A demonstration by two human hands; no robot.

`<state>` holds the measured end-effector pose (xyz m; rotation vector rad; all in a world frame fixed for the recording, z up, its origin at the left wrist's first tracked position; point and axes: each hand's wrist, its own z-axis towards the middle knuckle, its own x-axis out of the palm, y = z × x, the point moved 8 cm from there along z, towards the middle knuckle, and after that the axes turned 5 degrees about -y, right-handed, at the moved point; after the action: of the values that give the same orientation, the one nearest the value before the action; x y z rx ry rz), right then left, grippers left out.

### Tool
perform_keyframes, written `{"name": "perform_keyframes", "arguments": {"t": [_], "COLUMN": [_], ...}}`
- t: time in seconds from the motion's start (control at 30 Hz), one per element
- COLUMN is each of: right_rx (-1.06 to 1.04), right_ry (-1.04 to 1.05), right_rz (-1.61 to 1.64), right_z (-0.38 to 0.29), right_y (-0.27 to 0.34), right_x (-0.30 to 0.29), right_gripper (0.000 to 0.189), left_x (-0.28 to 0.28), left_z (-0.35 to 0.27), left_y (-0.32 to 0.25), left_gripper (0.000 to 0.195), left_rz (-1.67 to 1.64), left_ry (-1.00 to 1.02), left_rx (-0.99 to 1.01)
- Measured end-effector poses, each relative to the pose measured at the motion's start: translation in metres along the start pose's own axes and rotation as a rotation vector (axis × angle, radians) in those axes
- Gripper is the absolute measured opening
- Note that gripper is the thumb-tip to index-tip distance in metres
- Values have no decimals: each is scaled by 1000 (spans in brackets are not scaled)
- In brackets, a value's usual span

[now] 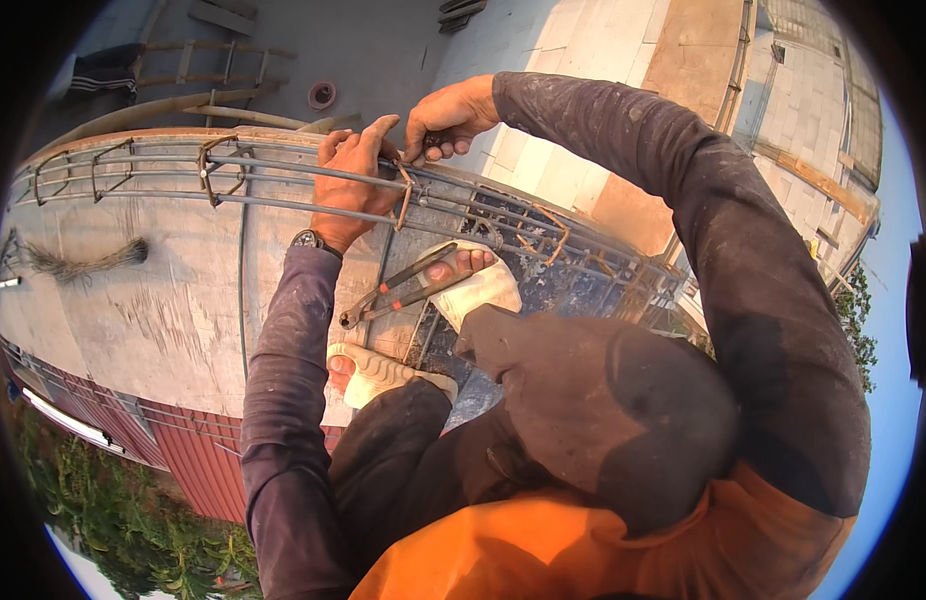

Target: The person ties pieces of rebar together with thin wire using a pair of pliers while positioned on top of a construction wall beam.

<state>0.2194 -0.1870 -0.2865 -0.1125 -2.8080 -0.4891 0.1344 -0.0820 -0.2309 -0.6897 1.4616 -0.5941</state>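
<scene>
My left hand [358,176] reaches in among the long steel bars of a rebar cage [283,180], its fingers curled over the far bars; one bar crosses in front of the palm. Close beside it, my right hand [448,124] has thumb and fingertips pinched at the upper corner of a rusty stirrup [406,196]. Something dark shows in its curled fingers, too small to make out. Below the cage lie long-handled end-cutting pincers [380,301], jaws towards the left and handles spread across my foot in a pale clog [478,289].
A bundle of tie wire [88,259] rests on the worn formwork boards [163,300] at left. Beyond the cage is a drop to a lower grey floor [358,52] with a pinkish ring-shaped roll [321,96]. Red corrugated sheeting [193,450] and plants lie below the near edge.
</scene>
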Motion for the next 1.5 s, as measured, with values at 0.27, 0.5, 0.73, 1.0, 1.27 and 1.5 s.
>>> {"name": "perform_keyframes", "arguments": {"t": [0.27, 0.5, 0.73, 1.0, 1.27, 1.5], "right_rx": [-781, -990, -326, -952, -935, -906], "right_ry": [-549, -682, -356, -969, -723, -796], "right_rz": [-879, -1112, -614, -623, -1338, -1311], "right_z": [-51, -61, -20, -158, -49, -23], "right_y": [17, 23, 11, 47, -16, 7], "right_x": [-7, 22, 0, 108, 232, 217], "right_gripper": [62, 21, 37, 24, 37, 29], "left_x": [-3, -5, -2, -5, -1, -4], "left_z": [-1, -3, -2, -5, 0, -3], "left_y": [-2, -4, 1, 2, -4, -6], "left_gripper": [66, 56, 59, 56, 60, 51], "left_rz": [-3, -11, 33, 4, 28, 41], "left_ry": [-62, -93, -20, -76, -8, -30], "left_rx": [69, 100, 78, 91, 43, 58]}}
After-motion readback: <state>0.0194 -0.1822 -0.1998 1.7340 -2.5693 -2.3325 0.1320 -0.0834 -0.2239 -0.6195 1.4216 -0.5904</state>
